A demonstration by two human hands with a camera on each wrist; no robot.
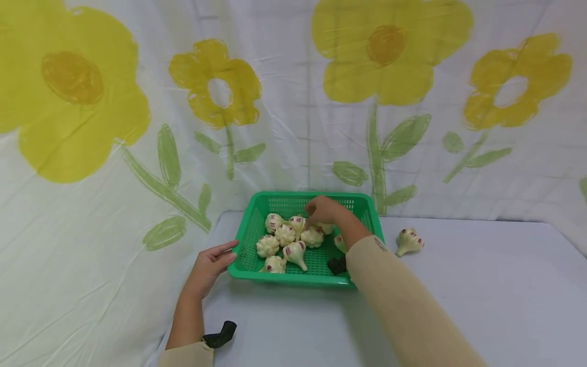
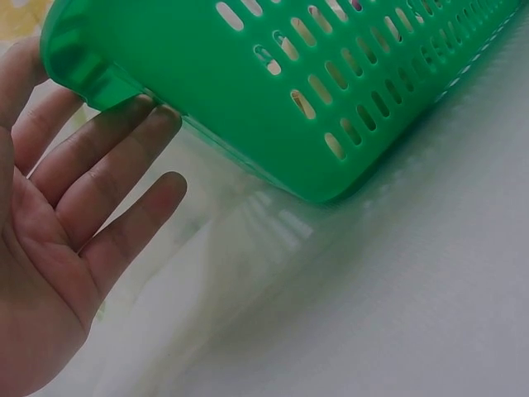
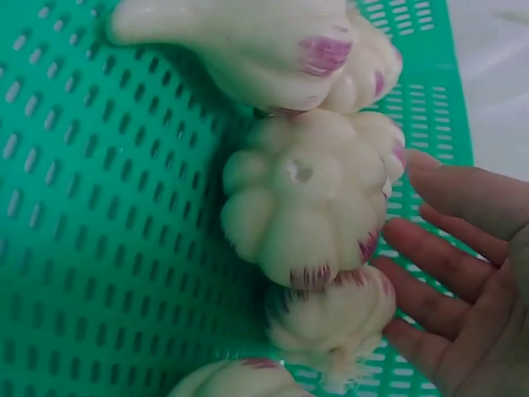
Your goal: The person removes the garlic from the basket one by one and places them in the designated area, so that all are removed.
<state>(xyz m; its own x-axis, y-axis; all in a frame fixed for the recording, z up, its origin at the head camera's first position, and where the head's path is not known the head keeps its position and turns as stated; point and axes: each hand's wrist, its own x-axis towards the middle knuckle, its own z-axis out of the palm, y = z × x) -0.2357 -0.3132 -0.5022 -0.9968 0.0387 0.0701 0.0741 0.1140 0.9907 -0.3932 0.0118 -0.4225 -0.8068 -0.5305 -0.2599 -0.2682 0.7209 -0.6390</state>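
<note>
A green plastic basket (image 1: 236, 270) holds several garlic bulbs, cream with purple streaks. At its left end, my left hand (image 1: 206, 267) pinches the rim, the fingertips under the lip in the left wrist view. My right hand (image 1: 325, 210) reaches down inside near the back wall. In the right wrist view its fingers (image 3: 446, 265) are extended beside a garlic bulb (image 3: 306, 194), and the gap between thumb and fingers shows basket mesh. Another garlic bulb (image 1: 295, 253) lies toward the front with its stem pointing forward. My right forearm hides part of the basket's right side.
One garlic bulb (image 1: 409, 241) lies on the white table (image 1: 481, 285) to the right of the basket. Behind stands a white cloth (image 1: 284, 127) painted with yellow flowers. Each wrist carries a black camera mount (image 1: 221, 335).
</note>
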